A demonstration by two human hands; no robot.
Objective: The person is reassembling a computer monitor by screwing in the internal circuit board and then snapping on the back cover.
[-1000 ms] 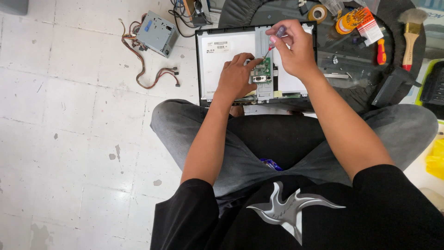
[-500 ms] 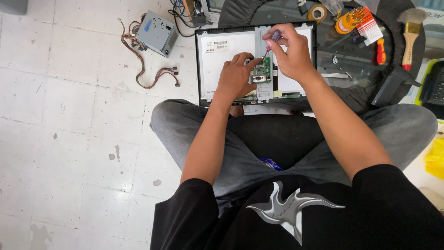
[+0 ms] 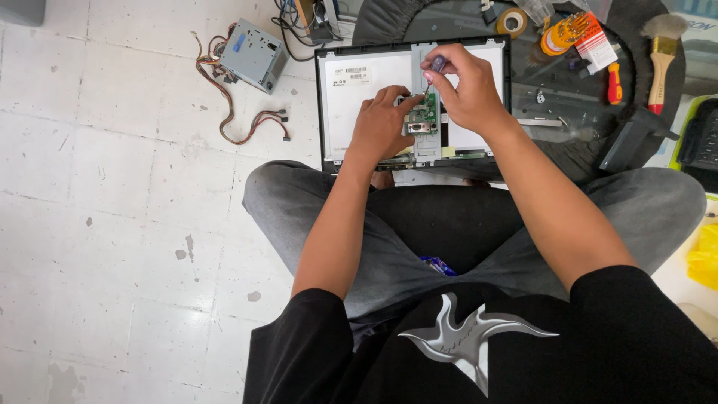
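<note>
White label (image 3: 357, 72) on screen panel's (image 3: 359, 105) back.

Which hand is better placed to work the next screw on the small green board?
Probably the right hand: it already grips the screwdriver, tip down at the green board. The left hand rests beside the board on the panel, steadying it, with no tool.

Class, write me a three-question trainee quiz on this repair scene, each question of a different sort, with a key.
1. True or false: the right hand holds a screwdriver over the green board.
2. Where does the left hand rest? A) on the panel beside the board B) on the brush C) on the power supply
3. Fill in: the tape roll lies ___ the panel's top edge.

Key: 1 true; 2 A; 3 beyond.
</note>
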